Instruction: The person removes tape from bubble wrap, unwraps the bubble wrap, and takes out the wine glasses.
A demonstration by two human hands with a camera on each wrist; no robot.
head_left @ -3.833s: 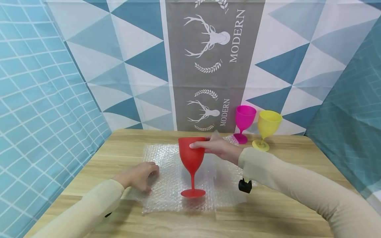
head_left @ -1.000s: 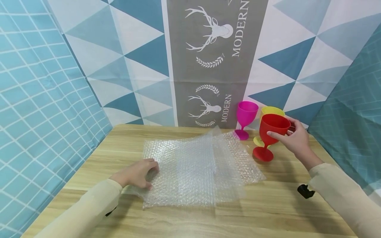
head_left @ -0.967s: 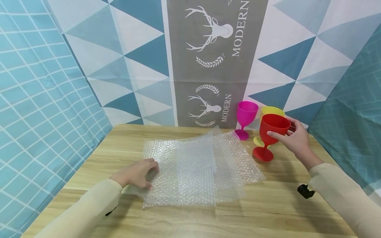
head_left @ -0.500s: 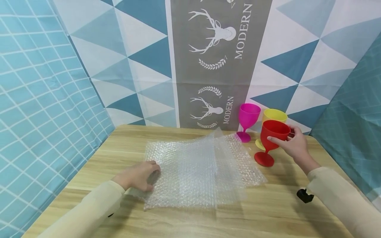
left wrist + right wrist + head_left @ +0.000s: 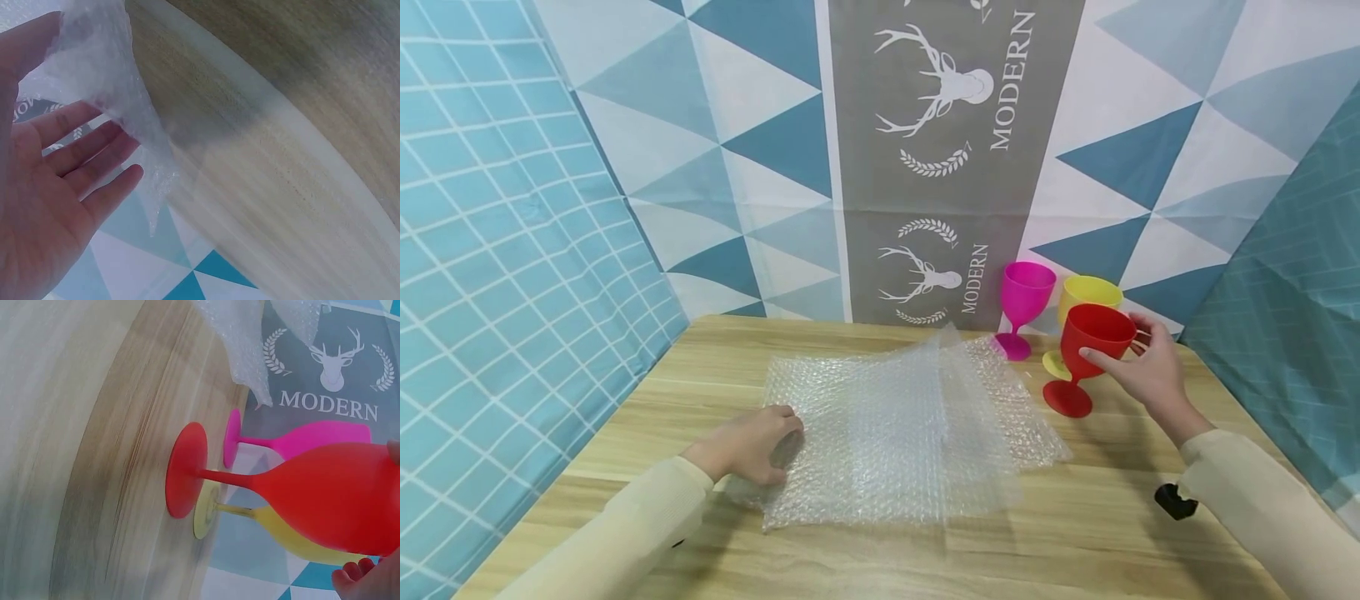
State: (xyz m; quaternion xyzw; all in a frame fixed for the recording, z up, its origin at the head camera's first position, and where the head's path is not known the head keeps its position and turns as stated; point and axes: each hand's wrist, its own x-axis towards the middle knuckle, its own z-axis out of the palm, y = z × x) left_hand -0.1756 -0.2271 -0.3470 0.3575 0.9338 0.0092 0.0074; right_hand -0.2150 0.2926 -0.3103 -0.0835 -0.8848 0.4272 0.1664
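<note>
My right hand (image 5: 1153,375) holds a red plastic goblet (image 5: 1093,342) by its bowl, thumb on the near side and fingers around the far right side. The goblet is upright, its round foot low at the tabletop. In the right wrist view the red goblet (image 5: 337,494) partly covers a yellow goblet (image 5: 281,531). A sheet of clear bubble wrap (image 5: 895,433) lies flat in the middle of the table. On its left edge rests my left hand (image 5: 748,447), fingers loosely bent. In the left wrist view the bubble wrap (image 5: 112,81) runs between thumb and relaxed fingers, covering some fingertips.
A magenta goblet (image 5: 1027,292) stands at the back of the wooden table (image 5: 820,567), left of the yellow goblet (image 5: 1090,292), its foot by the wrap's far corner. Patterned cloth (image 5: 760,150) hangs behind the table, and blue checked cloth (image 5: 497,250) hangs at the left.
The red goblet went from over the bubble wrap to the right, in front of the yellow goblet, carried by my right hand. My left hand has stayed on the wrap's left edge.
</note>
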